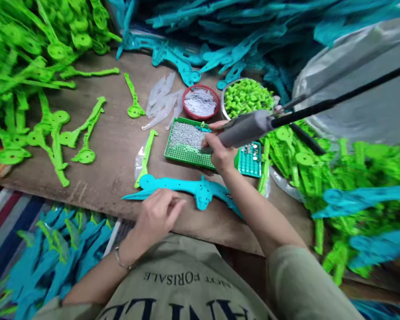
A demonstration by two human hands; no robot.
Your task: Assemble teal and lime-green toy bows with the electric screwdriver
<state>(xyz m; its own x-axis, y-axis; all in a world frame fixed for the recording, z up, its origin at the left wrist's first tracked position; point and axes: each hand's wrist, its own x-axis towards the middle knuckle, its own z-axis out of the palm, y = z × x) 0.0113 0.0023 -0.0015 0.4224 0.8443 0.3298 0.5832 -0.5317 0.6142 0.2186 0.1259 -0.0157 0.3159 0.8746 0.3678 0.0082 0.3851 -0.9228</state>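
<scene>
My right hand (pixel 222 153) is wrapped round a grey electric screwdriver (pixel 248 129); its tip end points down at a green tray (pixel 190 158) holding a heap of small silver screws (pixel 186 135). My left hand (pixel 160 211) is closed in a loose curl, with nothing visible in its fingers. It lies against or just over the near edge of a long blue plastic part (pixel 182 186); whether it touches is hard to tell. Left of the tray stands a slim lime-green plastic part (pixel 148 153) beside a clear piece (pixel 139 162).
A red basket (pixel 216 95) of white pieces and a metal bowl (pixel 224 100) of small green parts stand behind the tray. Green parts (pixel 53 129) pile up left and right. Blue parts (pixel 173 55) fill the back. A black cord (pixel 346 98) runs up right.
</scene>
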